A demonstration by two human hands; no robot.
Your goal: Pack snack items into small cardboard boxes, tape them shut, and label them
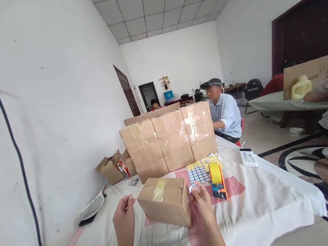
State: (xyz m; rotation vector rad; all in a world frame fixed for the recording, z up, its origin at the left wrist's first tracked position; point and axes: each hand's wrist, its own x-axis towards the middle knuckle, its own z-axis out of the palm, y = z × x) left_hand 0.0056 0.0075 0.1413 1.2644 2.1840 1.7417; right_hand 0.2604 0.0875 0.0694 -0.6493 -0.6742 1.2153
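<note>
A small closed cardboard box (164, 205) lies on the cloth in front of me, with a strip of clear yellowish tape over its top. To the left of the box, my left hand (125, 215) is closed with curled fingers; what they hold, if anything, I cannot make out. My right hand (202, 200), by the box's right end, pinches a small white sticker label (193, 188). Just beyond that hand lies a sheet of blue-bordered labels (198, 175). Beside the sheet is an orange tape dispenser (218, 181) with a yellow roll.
Stacked taped cardboard boxes (162, 144) form a wall across the table. Open cartons (111, 170) and a white perforated item (93, 207) sit at left. A white device (248, 158) lies near the right edge. Beyond the stack sits a person in a light blue shirt (228, 111).
</note>
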